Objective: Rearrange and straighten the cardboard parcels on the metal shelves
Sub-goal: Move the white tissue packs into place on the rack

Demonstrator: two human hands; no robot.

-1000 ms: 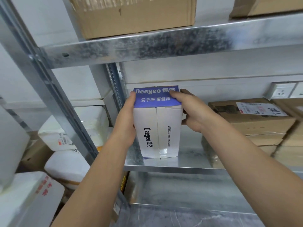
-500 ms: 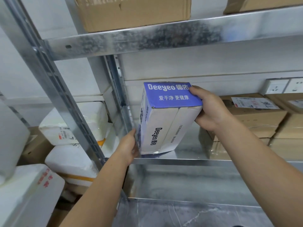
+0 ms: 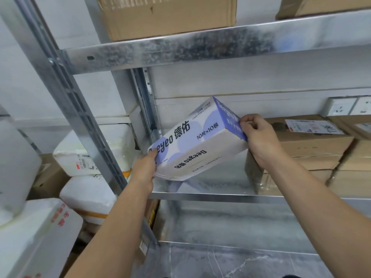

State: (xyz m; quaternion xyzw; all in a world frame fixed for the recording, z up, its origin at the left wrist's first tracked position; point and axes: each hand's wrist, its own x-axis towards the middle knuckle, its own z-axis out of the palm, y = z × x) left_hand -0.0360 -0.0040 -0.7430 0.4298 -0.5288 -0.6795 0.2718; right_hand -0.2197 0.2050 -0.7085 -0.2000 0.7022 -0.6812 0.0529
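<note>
**Wipes box going over onto its long side**

Head view: I am watching the wipes box [image 3: 192,143] coming over. A second ago it was standing upright on the middle shelf [image 3: 210,195], and half a second ago it was leaning. Now it is lying almost on its long side, still tilted, with its left end low over the middle shelf's left front and its blue right end raised. I cannot tell whether the low corner is touching the middle shelf.

The left hand [image 3: 143,171] is cupping the low end, its fingers [image 3: 152,155] curling round the corner. The right hand [image 3: 259,137] is pinching the raised end, its fingers [image 3: 249,121] bending over the edge. Both hands are holding the box.

I am judging this as a re-orienting step caught midway. The box is being laid flat, and it is not yet set down or squared up.

I am counting:
- **Box and hands:** one wipes box and two hands.
- **Right end of the middle shelf:** the stacked parcels [image 3: 313,145] are sitting three high in the near column, the top one labelled. A second column beyond is being cut off by the frame.
- **Above the middle shelf:** two upper parcels [image 3: 168,17] are resting on the upper shelf [image 3: 200,49].
- **Left of the middle shelf, outside the rack:** four white foam boxes [image 3: 94,149] are showing.
- **Wall behind the middle shelf's right end:** two wall sockets [image 3: 341,107].
</note>
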